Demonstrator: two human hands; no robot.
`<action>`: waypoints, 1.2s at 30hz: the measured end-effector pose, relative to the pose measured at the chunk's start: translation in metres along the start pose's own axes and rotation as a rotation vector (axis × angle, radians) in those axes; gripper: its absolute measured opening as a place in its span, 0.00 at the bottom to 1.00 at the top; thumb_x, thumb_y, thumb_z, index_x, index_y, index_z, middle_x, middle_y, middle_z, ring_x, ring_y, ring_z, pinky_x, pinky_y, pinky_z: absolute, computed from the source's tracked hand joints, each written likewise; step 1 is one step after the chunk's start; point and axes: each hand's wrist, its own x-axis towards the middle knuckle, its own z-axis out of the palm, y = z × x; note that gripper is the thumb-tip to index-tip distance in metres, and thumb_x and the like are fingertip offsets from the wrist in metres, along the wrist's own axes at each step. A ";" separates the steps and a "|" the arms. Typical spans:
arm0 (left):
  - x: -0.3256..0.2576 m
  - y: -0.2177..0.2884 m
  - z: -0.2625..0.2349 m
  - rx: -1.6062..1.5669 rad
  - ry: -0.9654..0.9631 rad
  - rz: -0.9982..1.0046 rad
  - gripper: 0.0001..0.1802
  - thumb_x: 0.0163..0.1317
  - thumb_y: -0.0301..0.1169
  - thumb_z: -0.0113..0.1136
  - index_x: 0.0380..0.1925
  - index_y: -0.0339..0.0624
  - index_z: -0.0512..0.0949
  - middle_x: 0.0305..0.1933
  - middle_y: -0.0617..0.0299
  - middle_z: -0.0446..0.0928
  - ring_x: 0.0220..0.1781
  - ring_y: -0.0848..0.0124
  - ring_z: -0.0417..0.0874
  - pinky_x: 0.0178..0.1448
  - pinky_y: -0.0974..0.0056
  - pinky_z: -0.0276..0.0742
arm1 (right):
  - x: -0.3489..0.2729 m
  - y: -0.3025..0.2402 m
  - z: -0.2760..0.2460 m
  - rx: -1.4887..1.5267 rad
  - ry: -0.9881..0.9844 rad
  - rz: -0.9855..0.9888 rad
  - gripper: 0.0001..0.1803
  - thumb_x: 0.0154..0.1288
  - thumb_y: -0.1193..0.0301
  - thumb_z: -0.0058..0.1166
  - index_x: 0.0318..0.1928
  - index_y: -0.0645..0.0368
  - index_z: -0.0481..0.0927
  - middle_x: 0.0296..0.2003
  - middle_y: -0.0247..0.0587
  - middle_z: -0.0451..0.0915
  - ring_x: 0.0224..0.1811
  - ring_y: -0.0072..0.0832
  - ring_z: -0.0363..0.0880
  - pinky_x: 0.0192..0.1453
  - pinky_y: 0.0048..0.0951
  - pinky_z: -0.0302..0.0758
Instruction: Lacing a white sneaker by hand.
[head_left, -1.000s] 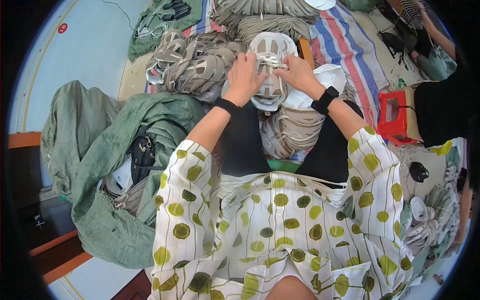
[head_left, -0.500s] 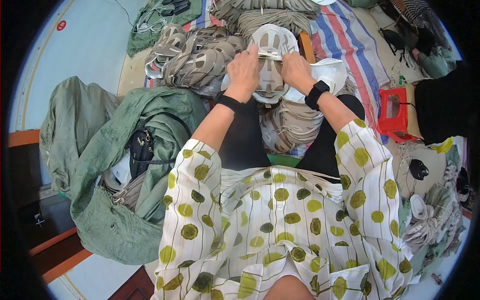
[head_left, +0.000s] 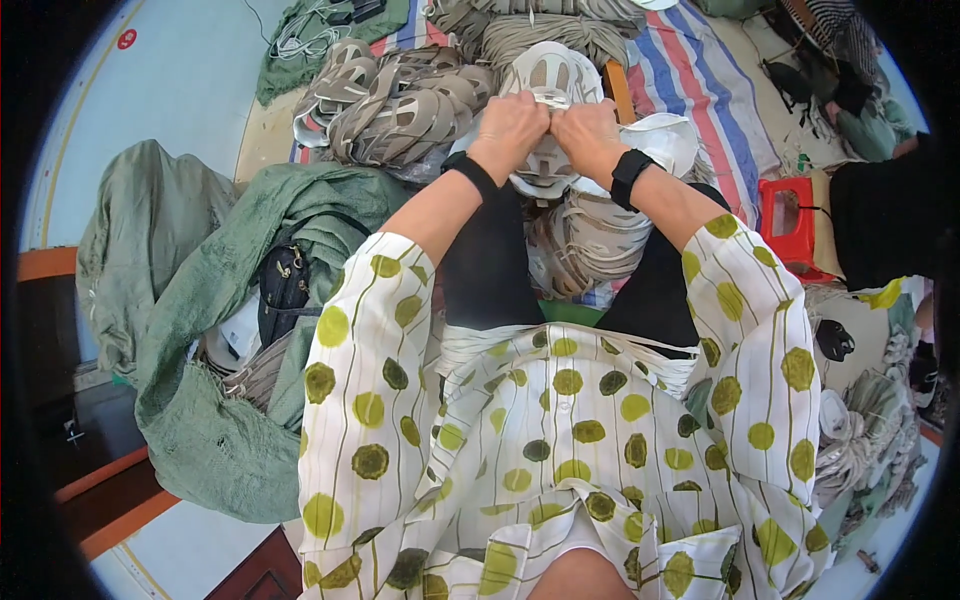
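Grey-beige cut-out pieces are heaped in a big pile point(head_left: 400, 100) on the striped mat point(head_left: 710, 90) ahead and to the left, and a smaller stack point(head_left: 590, 240) is seen between the knees. One white cut-out piece point(head_left: 548, 75) is held straight ahead above that stack, its long axis running away from the body. It is pinched at its middle by the left hand point(head_left: 508, 128) and the right hand point(head_left: 588, 135), which are pressed together, thumbs touching; neither is nearer.
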 end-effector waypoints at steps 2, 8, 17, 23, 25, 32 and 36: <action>-0.004 -0.005 -0.003 0.003 0.111 0.070 0.04 0.46 0.27 0.54 0.25 0.43 0.72 0.32 0.58 0.72 0.35 0.67 0.76 0.34 0.64 0.73 | 0.004 0.007 0.021 -0.035 0.245 -0.047 0.09 0.43 0.71 0.57 0.30 0.54 0.78 0.30 0.37 0.74 0.36 0.34 0.75 0.36 0.38 0.69; -0.049 0.017 -0.028 -0.792 0.335 0.002 0.07 0.43 0.23 0.58 0.25 0.43 0.74 0.41 0.59 0.71 0.45 0.65 0.73 0.34 0.65 0.72 | 0.006 0.037 0.016 0.561 0.780 -0.074 0.02 0.48 0.76 0.52 0.26 0.58 0.75 0.28 0.37 0.70 0.34 0.31 0.71 0.35 0.30 0.67; -0.014 0.008 -0.132 -1.434 0.527 -0.295 0.05 0.47 0.23 0.60 0.26 0.36 0.77 0.29 0.59 0.76 0.27 0.73 0.78 0.31 0.72 0.73 | -0.048 0.025 -0.124 1.196 0.999 -0.317 0.07 0.58 0.71 0.49 0.28 0.62 0.74 0.23 0.34 0.72 0.28 0.20 0.71 0.35 0.22 0.68; -0.023 0.009 -0.124 -2.002 0.332 -0.534 0.07 0.52 0.26 0.59 0.29 0.32 0.77 0.27 0.61 0.77 0.28 0.75 0.78 0.34 0.75 0.74 | -0.047 0.009 -0.027 1.201 0.622 -0.109 0.10 0.50 0.74 0.51 0.36 0.64 0.75 0.29 0.49 0.77 0.32 0.38 0.77 0.34 0.33 0.71; -0.025 0.023 -0.119 -1.993 0.247 -0.511 0.07 0.52 0.26 0.59 0.29 0.32 0.77 0.28 0.61 0.77 0.28 0.76 0.78 0.34 0.75 0.74 | -0.049 -0.001 -0.012 1.212 0.567 -0.055 0.12 0.50 0.75 0.51 0.37 0.64 0.75 0.30 0.50 0.77 0.33 0.41 0.77 0.35 0.34 0.71; -0.038 0.038 -0.111 -2.050 0.114 -0.595 0.06 0.54 0.25 0.57 0.30 0.33 0.76 0.31 0.62 0.76 0.32 0.77 0.77 0.39 0.74 0.74 | -0.051 -0.013 0.003 1.399 0.609 -0.026 0.12 0.52 0.75 0.48 0.39 0.66 0.73 0.31 0.52 0.76 0.35 0.44 0.76 0.38 0.33 0.71; -0.051 0.047 -0.098 -2.129 0.010 -0.588 0.05 0.55 0.24 0.55 0.31 0.34 0.76 0.34 0.62 0.76 0.35 0.76 0.76 0.44 0.71 0.75 | -0.051 -0.024 0.025 1.741 0.651 -0.061 0.12 0.54 0.74 0.48 0.40 0.66 0.73 0.32 0.49 0.77 0.35 0.37 0.77 0.39 0.29 0.71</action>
